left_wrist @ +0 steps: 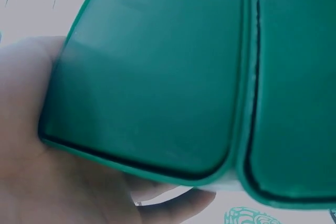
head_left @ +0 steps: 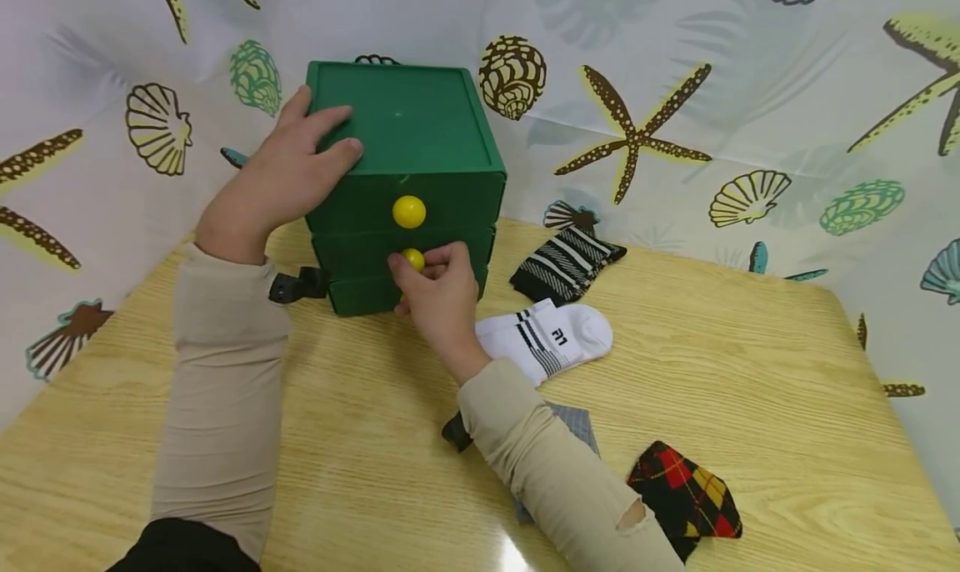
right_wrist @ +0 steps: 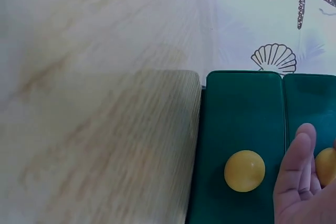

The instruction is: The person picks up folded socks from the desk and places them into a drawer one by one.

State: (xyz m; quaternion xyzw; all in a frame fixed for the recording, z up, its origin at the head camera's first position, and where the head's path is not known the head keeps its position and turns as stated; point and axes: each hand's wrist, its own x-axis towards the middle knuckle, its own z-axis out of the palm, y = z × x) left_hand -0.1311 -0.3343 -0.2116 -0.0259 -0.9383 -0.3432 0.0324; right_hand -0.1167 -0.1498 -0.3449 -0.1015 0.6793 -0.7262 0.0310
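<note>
A green chest of drawers (head_left: 405, 113) stands at the back of the table, with round yellow knobs on its front. My left hand (head_left: 288, 168) rests on the chest's upper left edge, fingers spread over the top and palm along the side; the left wrist view shows the green side panel (left_wrist: 152, 77) against it. With thumb and fingers, my right hand (head_left: 442, 305) pinches the middle knob (head_left: 413, 259). Above it is the top knob (head_left: 408, 212). The bottom knob (right_wrist: 244, 170) shows beside that hand in the right wrist view. All drawer fronts look flush.
Right of the chest lie a black-and-white striped sock (head_left: 566, 263) and white socks (head_left: 577, 338). Grey fabric (head_left: 576, 426) sits partly under the right forearm, and a red plaid sock (head_left: 693, 493) lies near the front. A shell-patterned curtain (head_left: 750, 122) hangs behind the wooden table (head_left: 787, 347).
</note>
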